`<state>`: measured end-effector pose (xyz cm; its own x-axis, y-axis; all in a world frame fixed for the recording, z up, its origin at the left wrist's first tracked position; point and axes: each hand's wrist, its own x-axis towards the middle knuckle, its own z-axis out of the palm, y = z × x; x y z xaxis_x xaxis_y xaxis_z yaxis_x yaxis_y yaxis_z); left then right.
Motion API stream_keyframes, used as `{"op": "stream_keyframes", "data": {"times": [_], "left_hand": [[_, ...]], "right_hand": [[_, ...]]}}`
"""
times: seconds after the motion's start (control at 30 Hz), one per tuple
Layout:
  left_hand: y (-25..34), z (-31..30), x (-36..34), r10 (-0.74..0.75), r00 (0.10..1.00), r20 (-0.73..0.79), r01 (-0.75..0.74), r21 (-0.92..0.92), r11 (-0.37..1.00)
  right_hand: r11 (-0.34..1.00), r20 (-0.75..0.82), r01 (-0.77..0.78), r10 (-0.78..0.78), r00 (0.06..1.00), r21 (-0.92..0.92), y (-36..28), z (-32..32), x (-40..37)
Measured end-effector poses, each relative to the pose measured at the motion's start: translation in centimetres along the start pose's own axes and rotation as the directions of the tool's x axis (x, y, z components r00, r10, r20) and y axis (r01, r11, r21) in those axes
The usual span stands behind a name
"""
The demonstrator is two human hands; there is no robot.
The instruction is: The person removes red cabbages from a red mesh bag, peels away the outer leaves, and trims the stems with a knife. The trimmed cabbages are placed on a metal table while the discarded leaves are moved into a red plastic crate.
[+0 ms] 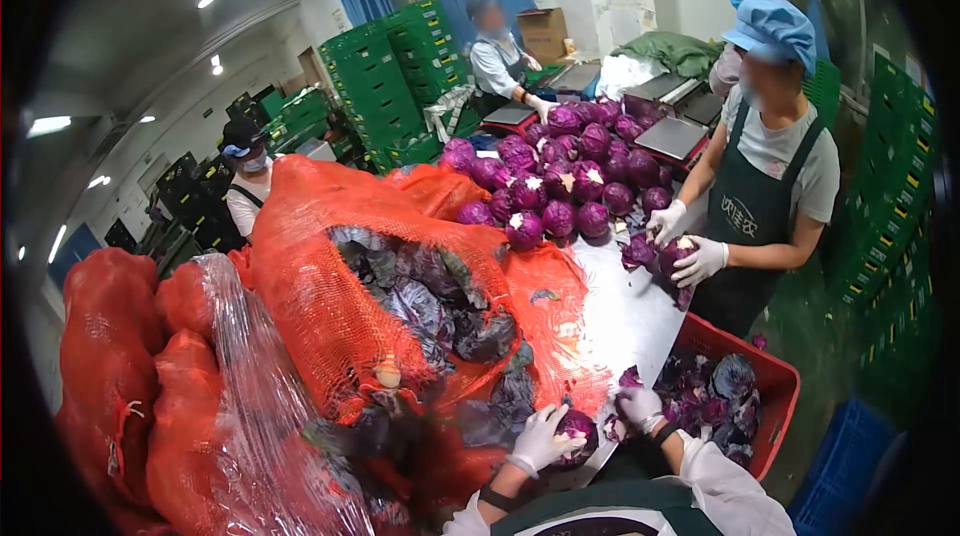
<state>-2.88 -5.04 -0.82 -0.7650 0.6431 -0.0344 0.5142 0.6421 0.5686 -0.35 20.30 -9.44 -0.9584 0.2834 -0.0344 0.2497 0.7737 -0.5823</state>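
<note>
A purple-red cabbage (575, 433) is in my left hand (541, 440), whose gloved fingers wrap over its left side and top. My right hand (640, 407), also in a white glove, is just to the right of it, with its fingers curled at a torn cabbage leaf (617, 426). Another purple leaf piece (629, 378) shows just above that hand. Both hands are over the near end of the white table (622, 311). A torn-open orange mesh sack (330, 276) of dark cabbages (415, 301) lies to their left.
A red crate (785, 406) with cabbages and leaves stands at right. Trimmed cabbages (560, 181) are piled on the table's far part. A co-worker (765, 176) opposite handles a cabbage. Full mesh sacks (105, 356) stand left; green crates (360, 86) are stacked behind.
</note>
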Motion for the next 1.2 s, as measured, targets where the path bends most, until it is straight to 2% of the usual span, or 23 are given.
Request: {"op": "stream_keyframes", "data": {"times": [0.03, 0.07, 0.13, 0.2, 0.27, 0.33, 0.37, 0.4, 0.47, 0.5, 0.53, 0.6, 0.63, 0.67, 0.73, 0.77, 0.93, 1.0, 1.03, 1.07, 1.13, 1.17, 1.2], "left_hand": [[0.1, -0.9, -0.2, -0.132, 0.991, 0.028, 0.133, -0.058, 0.989], [-1.1, -0.6, -0.8, -0.138, 0.990, -0.041, 0.134, -0.088, 0.987], [-2.7, -0.4, -1.5, -0.224, 0.971, -0.085, 0.213, -0.114, 0.970], [-2.2, -0.5, -1.4, -0.304, 0.948, -0.100, 0.284, -0.173, 0.943], [-3.3, 2.0, -1.0, -0.305, 0.944, -0.127, 0.216, -0.460, 0.861], [-2.5, 0.7, -1.1, -0.128, 0.988, -0.087, 0.103, -0.248, 0.963], [-2.3, 0.2, -0.9, -0.130, 0.990, -0.051, 0.108, -0.314, 0.943], [-2.4, 0.1, -1.3, -0.145, 0.989, -0.003, 0.133, -0.381, 0.915], [-3.4, 1.4, -1.8, -0.292, 0.953, 0.073, 0.280, -0.575, 0.769], [-2.9, 1.1, -2.0, -0.324, 0.944, 0.057, 0.299, -0.561, 0.772], [-2.5, 0.6, -1.7, -0.340, 0.940, 0.018, 0.295, -0.545, 0.785], [-2.7, 1.2, -1.6, -0.333, 0.943, -0.002, 0.284, -0.521, 0.805], [-2.4, 1.2, -1.5, -0.334, 0.943, -0.009, 0.287, -0.489, 0.824], [-2.2, 1.1, -1.4, -0.336, 0.942, -0.017, 0.293, -0.454, 0.841], [-1.7, 1.1, -1.3, -0.317, 0.948, -0.024, 0.283, -0.393, 0.875], [-1.6, 1.2, -1.2, -0.318, 0.948, -0.027, 0.288, -0.361, 0.887], [-0.4, 1.9, -1.9, -0.354, 0.927, -0.122, 0.297, -0.335, 0.894], [-0.1, 2.4, -2.5, -0.395, 0.896, -0.204, 0.274, -0.445, 0.852], [0.3, 2.4, -2.7, -0.396, 0.890, -0.226, 0.267, -0.445, 0.855], [0.3, 2.7, -2.8, -0.398, 0.892, -0.216, 0.273, -0.445, 0.853], [0.3, 3.3, -2.8, -0.412, 0.868, -0.276, 0.255, -0.465, 0.848], [0.0, 3.4, -2.9, -0.359, 0.880, -0.311, 0.194, -0.454, 0.869], [-0.3, 3.4, -3.0, -0.353, 0.881, -0.315, 0.188, -0.450, 0.873]], "right_hand": [[0.997, 0.020, -0.083, 0.083, 0.996, -0.011, 1.5, -0.6, 0.3], [0.986, 0.040, -0.168, 0.169, 0.985, -0.024, 2.5, -1.1, 0.4], [0.992, -0.059, -0.077, 0.083, 0.995, 0.096, 2.9, -1.7, -0.1], [0.984, -0.005, 0.034, -0.033, 0.999, 0.177, 0.0, -4.1, -1.2], [0.983, 0.003, 0.124, -0.126, 0.992, 0.138, -0.8, -3.8, -1.2], [0.956, -0.029, 0.191, -0.189, 0.982, 0.225, -2.2, -4.5, -1.8], [0.930, -0.111, 0.240, -0.217, 0.970, 0.278, -2.2, -4.4, -2.0], [0.954, 0.069, 0.089, -0.113, 0.991, 0.286, -3.3, -6.1, -2.3], [0.901, 0.169, -0.027, -0.051, 0.984, 0.433, -4.3, -7.0, -3.1], [0.867, 0.069, 0.071, -0.121, 0.990, 0.492, -3.5, -5.7, -3.5], [0.853, 0.174, -0.007, -0.098, 0.980, 0.522, -3.4, -4.8, -3.8], [0.893, 0.227, -0.007, -0.106, 0.968, 0.450, -5.9, -5.7, -5.4], [0.931, 0.122, 0.220, -0.264, 0.957, 0.290, -6.5, -5.0, -5.7], [0.933, 0.217, 0.196, -0.267, 0.939, 0.303, -7.1, -4.9, -6.2], [0.936, 0.122, 0.341, -0.349, 0.929, 0.084, -9.0, -4.1, -6.7], [0.922, 0.103, 0.367, -0.379, 0.920, 0.120, -10.0, -4.4, -6.7], [0.958, 0.171, 0.202, -0.238, 0.956, 0.201, -9.8, -2.0, -6.9], [0.933, 0.026, 0.306, -0.317, 0.948, 0.189, -9.7, -1.3, -7.7], [0.932, 0.023, 0.304, -0.314, 0.949, 0.196, -9.7, -1.0, -7.4], [0.935, 0.081, 0.188, -0.222, 0.972, 0.301, -9.5, -1.3, -7.5], [0.916, 0.022, 0.160, -0.180, 0.983, 0.367, -8.2, -0.6, -6.2], [0.969, 0.059, 0.108, -0.124, 0.991, 0.221, -7.3, -0.6, -4.9], [0.962, -0.049, 0.112, -0.103, 0.994, 0.251, -7.4, -1.0, -4.2]]}}
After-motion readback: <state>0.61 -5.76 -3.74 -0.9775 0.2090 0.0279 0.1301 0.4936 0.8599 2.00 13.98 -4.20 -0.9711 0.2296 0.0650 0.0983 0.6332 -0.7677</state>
